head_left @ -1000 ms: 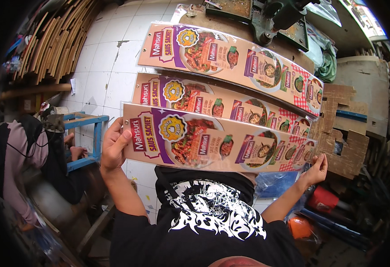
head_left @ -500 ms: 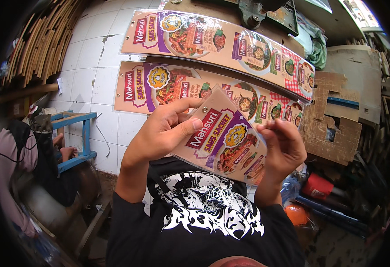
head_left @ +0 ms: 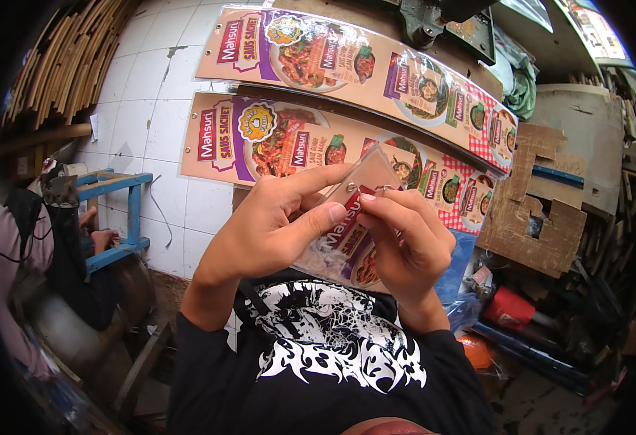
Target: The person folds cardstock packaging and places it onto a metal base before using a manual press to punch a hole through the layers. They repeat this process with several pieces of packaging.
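Note:
My left hand (head_left: 260,225) grips a glossy printed plastic strip (head_left: 361,174) by its end, thumb on top and fingers beneath. The strip is tan, red and purple with food pictures, tilted in front of my chest. A metal eyelet (head_left: 352,187) sits near its corner. Over the strip, my right hand (head_left: 412,250) is closed in a pinch beside that eyelet; what its fingertips hold is too small to make out. Two matching long strips or stacks of them, a nearer one (head_left: 220,170) and a farther one (head_left: 376,90), lie side by side beyond my hands.
A dark metal press-like tool (head_left: 423,29) stands at the far edge. Cut brown cardboard (head_left: 510,217) lies to the right, above a red object (head_left: 510,310) and blue plastic (head_left: 455,268). On the left are a blue frame (head_left: 136,217) and stacked wooden slats (head_left: 64,65).
My right hand has moved left across the strip, from its right edge to beside the eyelet. The left hand still grips the strip, which has shifted slightly.

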### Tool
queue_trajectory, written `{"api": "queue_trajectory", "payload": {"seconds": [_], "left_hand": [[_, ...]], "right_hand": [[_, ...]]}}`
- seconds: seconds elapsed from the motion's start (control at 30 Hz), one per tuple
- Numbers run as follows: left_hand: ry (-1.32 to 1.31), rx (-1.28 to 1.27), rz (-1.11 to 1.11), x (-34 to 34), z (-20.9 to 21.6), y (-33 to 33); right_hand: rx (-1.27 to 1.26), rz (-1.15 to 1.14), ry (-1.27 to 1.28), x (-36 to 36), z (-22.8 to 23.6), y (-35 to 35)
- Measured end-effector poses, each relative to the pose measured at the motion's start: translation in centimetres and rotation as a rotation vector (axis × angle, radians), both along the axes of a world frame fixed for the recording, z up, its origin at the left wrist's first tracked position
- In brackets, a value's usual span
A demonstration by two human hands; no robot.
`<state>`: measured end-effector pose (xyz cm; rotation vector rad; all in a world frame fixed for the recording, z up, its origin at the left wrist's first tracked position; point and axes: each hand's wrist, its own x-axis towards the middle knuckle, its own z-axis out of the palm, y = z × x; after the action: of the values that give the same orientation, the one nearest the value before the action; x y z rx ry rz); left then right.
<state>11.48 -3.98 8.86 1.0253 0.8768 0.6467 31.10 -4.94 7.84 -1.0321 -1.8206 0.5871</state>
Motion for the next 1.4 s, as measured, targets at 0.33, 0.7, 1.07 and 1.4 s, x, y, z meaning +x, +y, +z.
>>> {"api": "queue_trajectory", "payload": {"seconds": [0.33,0.7,1.07,1.4], "left_hand": [[0.026,0.204,0.138,1.0,-0.9,-0.4],[0.125,0.195,0.182,1.7,1.7,-0.9],[0.332,0.441,0.157,1.7,1.2,-1.3],[0.15,0.226,0.191,0.6,-1.2,-2.0]], "right_hand": [[0.037,-0.016,-0.025,0.2,-0.1,0.0],[0.157,0.021,-0.031,0.3,-0.3,-0.4],[0.177,0.085,-0.087,0.5,0.0,-0.2],[0.078,0.122,0.014,0.6,-1.4,-0.3]]}}
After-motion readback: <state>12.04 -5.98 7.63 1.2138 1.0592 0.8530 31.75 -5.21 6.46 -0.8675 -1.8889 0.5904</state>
